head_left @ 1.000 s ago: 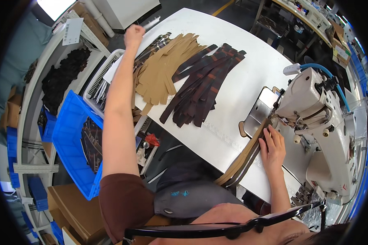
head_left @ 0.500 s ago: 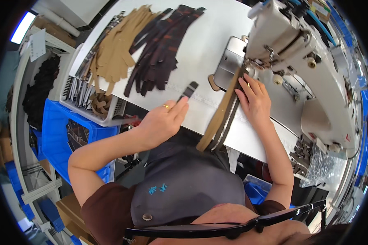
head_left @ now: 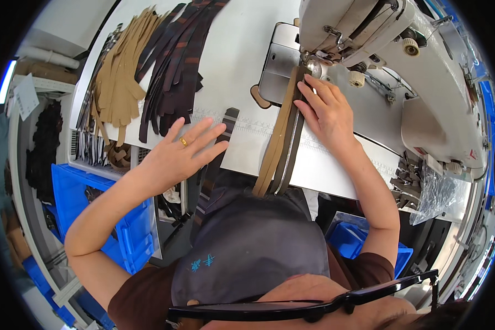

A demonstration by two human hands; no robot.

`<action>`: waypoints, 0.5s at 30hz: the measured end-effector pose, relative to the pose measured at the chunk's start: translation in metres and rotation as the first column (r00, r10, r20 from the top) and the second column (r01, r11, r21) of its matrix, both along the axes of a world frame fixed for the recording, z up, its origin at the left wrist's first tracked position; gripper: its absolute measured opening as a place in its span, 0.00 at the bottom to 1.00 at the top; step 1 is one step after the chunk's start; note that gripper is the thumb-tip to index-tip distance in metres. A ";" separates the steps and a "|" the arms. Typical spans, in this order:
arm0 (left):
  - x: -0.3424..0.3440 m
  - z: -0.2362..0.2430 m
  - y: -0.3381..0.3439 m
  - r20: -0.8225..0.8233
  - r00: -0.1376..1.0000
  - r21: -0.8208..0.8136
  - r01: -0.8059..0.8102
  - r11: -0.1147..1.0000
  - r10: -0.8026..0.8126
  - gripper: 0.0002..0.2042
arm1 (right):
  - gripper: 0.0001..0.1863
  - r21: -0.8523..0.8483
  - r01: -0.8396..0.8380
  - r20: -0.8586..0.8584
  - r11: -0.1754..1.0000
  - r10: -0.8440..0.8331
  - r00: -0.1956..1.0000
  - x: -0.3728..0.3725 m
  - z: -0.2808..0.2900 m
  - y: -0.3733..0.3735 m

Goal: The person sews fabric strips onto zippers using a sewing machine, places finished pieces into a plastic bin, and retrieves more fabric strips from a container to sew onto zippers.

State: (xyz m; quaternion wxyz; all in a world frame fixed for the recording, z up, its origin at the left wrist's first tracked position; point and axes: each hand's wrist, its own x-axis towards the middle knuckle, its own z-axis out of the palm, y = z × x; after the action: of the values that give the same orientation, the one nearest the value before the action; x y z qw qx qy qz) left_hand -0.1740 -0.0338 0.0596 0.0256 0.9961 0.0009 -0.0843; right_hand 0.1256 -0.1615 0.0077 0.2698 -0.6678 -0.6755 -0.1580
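A zipper [head_left: 287,157] with dark tape and silvery teeth runs from the sewing machine's needle area [head_left: 313,67] toward my lap, a tan fabric strip [head_left: 274,144] along its left side. Flat on the zipper's upper end, close to the presser foot, rest the fingertips of my right hand [head_left: 331,113], thumb apart. My left hand [head_left: 186,151] is open with fingers spread, palm down. Beside its fingertips a dark striped fabric strip [head_left: 229,122] lies across the table's front edge and hangs down; whether the fingers touch it, I cannot tell.
Bundles of tan strips [head_left: 118,77] and dark plaid strips [head_left: 176,71] lie on the white table [head_left: 239,44] at far left. Below stand a blue bin [head_left: 135,231] and a basket [head_left: 93,165]. The sewing machine arm [head_left: 440,71] fills the right; a clear plastic bag [head_left: 437,198] sits beyond my right forearm.
My left hand has gone from pinching the dark striped strip to spread fingers, and the strip now lies over the table edge. The right hand stays on the zipper. The whole view has shifted.
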 end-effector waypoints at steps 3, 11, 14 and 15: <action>0.006 -0.022 0.001 0.198 0.980 -0.098 -0.003 0.995 0.023 0.33 | 0.17 -0.004 0.004 -0.004 1.000 -0.004 1.000 0.000 0.002 0.000; 0.076 -0.018 -0.010 0.561 0.828 -0.043 0.019 0.999 0.009 0.20 | 0.17 -0.037 0.025 0.032 0.999 -0.024 0.999 0.001 0.001 0.000; 0.122 -0.020 -0.003 0.598 0.800 0.038 0.034 0.999 -0.050 0.21 | 0.17 -0.054 0.007 0.050 0.999 -0.004 0.999 0.000 0.004 0.000; 0.136 -0.025 0.003 0.599 0.799 0.032 0.045 0.998 -0.055 0.21 | 0.18 -0.073 0.010 0.059 0.997 -0.006 0.998 0.002 0.005 -0.001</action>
State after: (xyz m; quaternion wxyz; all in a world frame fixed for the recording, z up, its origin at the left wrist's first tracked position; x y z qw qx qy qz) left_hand -0.0384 -0.0311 0.0351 0.0143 0.9715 -0.0326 0.2344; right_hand 0.1275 -0.1629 0.0128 0.2247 -0.6751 -0.6857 -0.1536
